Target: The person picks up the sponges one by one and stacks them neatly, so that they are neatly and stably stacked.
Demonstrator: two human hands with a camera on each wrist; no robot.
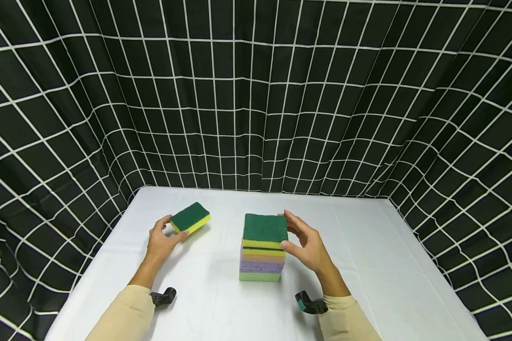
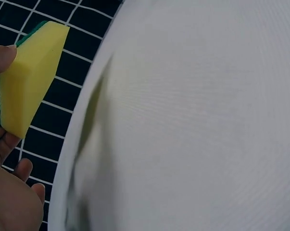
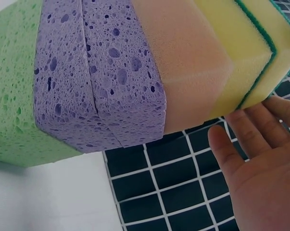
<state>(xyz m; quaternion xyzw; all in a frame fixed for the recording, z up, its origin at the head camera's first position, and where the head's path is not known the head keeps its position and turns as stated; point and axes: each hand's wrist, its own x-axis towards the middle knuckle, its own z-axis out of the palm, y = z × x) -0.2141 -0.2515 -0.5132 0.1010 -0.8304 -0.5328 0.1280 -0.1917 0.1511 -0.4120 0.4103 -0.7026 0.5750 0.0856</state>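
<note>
On the left, my left hand pinches a yellow sponge with a green scouring face between thumb and fingers. It is held above the white table, its green side up; in the left wrist view its yellow foam shows. My right hand is at the top right of a stack of sponges, thumb at the front and fingers behind the top green-and-yellow sponge. Below that one lie another green-and-yellow sponge, a peach layer, purple sponges and light green at the bottom.
A white cloth covers the table. Black curtains with a white grid stand behind it and along both sides. Each wrist wears a black camera mount, one at the left wrist and one at the right wrist.
</note>
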